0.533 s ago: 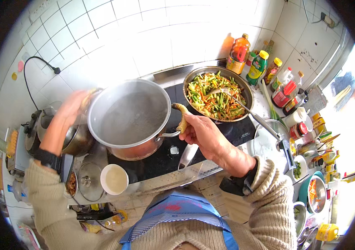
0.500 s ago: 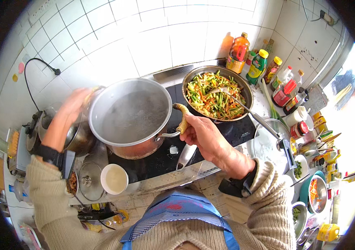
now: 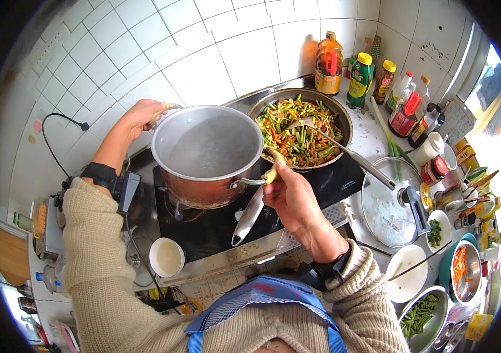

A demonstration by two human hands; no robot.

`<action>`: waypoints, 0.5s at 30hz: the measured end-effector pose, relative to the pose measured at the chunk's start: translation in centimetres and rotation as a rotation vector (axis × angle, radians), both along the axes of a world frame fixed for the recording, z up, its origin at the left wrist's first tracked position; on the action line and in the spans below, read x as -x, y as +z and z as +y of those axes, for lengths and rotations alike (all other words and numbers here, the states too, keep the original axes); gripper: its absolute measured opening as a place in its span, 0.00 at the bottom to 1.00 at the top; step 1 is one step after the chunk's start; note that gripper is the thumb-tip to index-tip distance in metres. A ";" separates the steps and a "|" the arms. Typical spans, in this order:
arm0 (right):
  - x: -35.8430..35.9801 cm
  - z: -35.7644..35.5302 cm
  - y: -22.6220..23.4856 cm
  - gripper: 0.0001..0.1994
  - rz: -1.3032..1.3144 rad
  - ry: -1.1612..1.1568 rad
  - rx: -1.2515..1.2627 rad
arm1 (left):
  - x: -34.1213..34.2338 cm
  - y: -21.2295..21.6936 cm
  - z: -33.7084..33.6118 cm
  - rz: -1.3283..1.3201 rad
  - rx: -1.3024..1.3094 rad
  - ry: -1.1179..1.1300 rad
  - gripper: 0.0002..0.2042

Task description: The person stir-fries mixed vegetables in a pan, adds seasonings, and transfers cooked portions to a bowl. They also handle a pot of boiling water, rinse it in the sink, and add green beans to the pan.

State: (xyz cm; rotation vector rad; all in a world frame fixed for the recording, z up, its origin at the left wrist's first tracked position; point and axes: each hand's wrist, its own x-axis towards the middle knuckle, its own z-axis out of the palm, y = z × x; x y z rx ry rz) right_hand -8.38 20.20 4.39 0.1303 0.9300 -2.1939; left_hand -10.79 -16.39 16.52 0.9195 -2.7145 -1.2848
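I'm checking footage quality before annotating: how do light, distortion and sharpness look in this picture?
Head view: the window at right is glaringly bright; head view: fisheye distortion bows the tiled wall, with black corners; head view: pale haze hangs in the pot; head view: left hand and right hand look fairly sharp.

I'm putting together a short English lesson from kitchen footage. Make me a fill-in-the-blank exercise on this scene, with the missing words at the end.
1. The left hand and right hand each grip a ____ of the pot.
2. In the picture, the pan stands to the ____ of the pot.
3. The person's apron is mainly ____.
4. The strips in the teal bowl are ____ in colour.

Missing words: handle; right; blue; orange.
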 end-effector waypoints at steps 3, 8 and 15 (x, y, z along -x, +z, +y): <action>0.4 0.3 -0.4 0.13 -0.084 -0.044 0.046 | 1.5 0.2 2.2 -0.014 0.039 -0.001 0.10; 0.6 0.7 -1.5 0.14 -0.172 -0.038 0.117 | 3.9 -0.4 2.0 -0.050 0.051 -0.036 0.11; 1.3 1.0 -2.1 0.15 -0.248 -0.032 0.194 | 6.3 -0.4 3.3 -0.057 0.089 -0.065 0.10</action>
